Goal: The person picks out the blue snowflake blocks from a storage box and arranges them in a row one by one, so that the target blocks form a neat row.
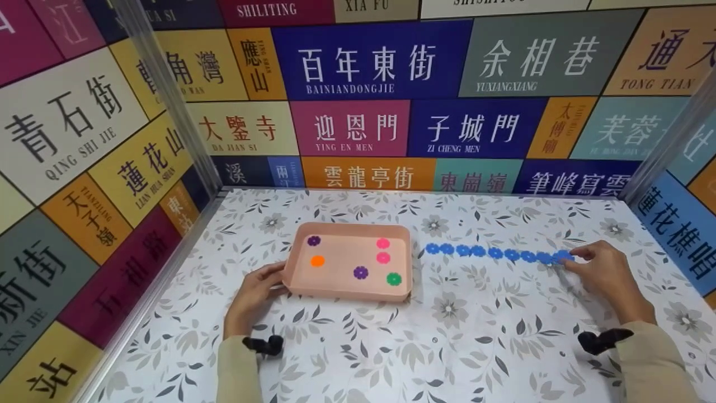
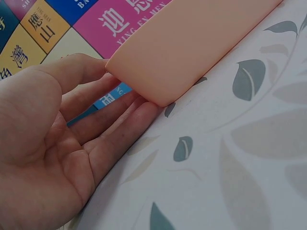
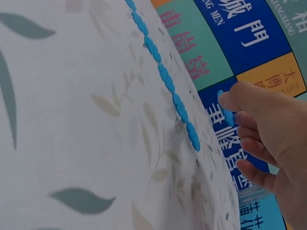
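My left hand (image 1: 254,291) touches the left end of a peach-coloured tray (image 1: 349,292); in the left wrist view its extended fingers (image 2: 136,115) rest against the tray's outer wall. Inside the tray lie flower-shaped plastic pieces: purple (image 1: 361,272), orange (image 1: 317,261), pink (image 1: 383,243) and green (image 1: 394,279). A row of blue flower-shaped pieces (image 1: 479,251) runs along the tabletop right of the tray. At its right end my right hand (image 1: 607,274) pinches one blue flower-shaped piece (image 3: 227,112) between thumb and forefinger. In the right wrist view that piece stands apart from the row.
A white cloth with grey flowers and leaves covers the table (image 1: 391,347). Panels with street names (image 1: 369,61) stand behind it and on both sides. A dark wrist mount (image 1: 265,344) is on the left sleeve, another (image 1: 604,340) on the right.
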The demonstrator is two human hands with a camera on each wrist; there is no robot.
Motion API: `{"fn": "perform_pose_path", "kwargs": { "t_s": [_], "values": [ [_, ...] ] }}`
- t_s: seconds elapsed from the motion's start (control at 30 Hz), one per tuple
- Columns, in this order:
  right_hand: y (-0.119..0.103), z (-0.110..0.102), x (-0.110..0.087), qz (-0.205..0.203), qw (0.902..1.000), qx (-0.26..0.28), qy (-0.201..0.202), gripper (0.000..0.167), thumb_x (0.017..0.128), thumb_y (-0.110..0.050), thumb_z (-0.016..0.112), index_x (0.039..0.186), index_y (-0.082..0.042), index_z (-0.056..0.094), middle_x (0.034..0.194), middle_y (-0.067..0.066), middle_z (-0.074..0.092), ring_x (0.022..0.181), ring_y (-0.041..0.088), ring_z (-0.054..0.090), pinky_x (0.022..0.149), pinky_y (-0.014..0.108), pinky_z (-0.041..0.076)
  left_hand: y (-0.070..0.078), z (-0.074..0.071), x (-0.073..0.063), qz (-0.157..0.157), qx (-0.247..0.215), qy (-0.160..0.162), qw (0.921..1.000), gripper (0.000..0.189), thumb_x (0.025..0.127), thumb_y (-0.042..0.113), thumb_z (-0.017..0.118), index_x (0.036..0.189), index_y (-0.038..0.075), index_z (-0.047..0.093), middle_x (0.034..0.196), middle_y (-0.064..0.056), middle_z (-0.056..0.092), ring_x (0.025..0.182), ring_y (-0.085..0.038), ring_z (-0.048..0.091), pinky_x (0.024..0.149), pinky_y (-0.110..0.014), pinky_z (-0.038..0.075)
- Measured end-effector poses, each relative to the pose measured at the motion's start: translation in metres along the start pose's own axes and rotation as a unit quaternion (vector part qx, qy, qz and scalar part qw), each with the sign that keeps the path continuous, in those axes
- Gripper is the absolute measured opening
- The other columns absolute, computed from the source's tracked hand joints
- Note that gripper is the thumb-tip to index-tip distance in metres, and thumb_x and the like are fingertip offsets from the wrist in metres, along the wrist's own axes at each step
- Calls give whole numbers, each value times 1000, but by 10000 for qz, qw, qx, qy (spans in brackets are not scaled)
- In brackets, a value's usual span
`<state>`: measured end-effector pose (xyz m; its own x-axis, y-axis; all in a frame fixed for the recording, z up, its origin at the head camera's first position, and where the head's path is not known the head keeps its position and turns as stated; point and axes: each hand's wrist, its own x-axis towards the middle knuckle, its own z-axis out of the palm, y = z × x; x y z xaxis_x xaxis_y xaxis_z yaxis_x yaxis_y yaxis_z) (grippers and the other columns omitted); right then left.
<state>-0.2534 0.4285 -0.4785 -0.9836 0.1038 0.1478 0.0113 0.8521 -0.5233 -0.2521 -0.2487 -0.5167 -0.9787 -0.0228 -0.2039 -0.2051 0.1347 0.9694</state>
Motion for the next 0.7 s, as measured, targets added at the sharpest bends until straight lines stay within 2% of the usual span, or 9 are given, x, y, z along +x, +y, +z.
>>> {"fn": "perform_pose_path", "kwargs": {
  "t_s": [0.17, 0.4, 0.6, 0.7],
  "values": [
    [17, 1, -2, 537, 9979, 128, -329, 53, 94, -33, 68, 120, 13, 62, 124, 33, 49, 110, 48, 51, 87, 59, 48, 0, -2, -2, -30, 100, 37, 9999, 42, 100, 26, 60, 139, 13, 59, 138, -13, 63, 113, -23, 68, 100, -38, 57],
    [31, -1, -4, 775, 9964, 104, -320, 52, 93, -33, 68, 117, 13, 64, 119, 36, 56, 103, 44, 56, 79, 47, 50, 0, -2, -6, -99, 24, -13, 9999, 41, 100, 24, 59, 140, 14, 58, 140, -12, 61, 114, -25, 68, 102, -38, 56],
    [38, -5, -5, 1015, 9937, 89, -457, 61, 94, -42, 66, 119, 14, 62, 121, 37, 59, 107, 47, 56, 84, 56, 49, 2, 0, -7, -192, 40, -59, 9998, 41, 99, 29, 60, 139, 18, 59, 142, -7, 61, 116, -23, 68, 104, -38, 55],
    [39, -5, -3, 1150, 9919, 119, -528, 64, 96, -45, 62, 122, 14, 60, 123, 37, 58, 109, 48, 55, 86, 56, 47, 2, 0, -7, -197, 14, -21, 9998, 41, 98, 28, 62, 138, 18, 60, 140, -6, 62, 114, -23, 68, 103, -38, 56]
  ]
}}
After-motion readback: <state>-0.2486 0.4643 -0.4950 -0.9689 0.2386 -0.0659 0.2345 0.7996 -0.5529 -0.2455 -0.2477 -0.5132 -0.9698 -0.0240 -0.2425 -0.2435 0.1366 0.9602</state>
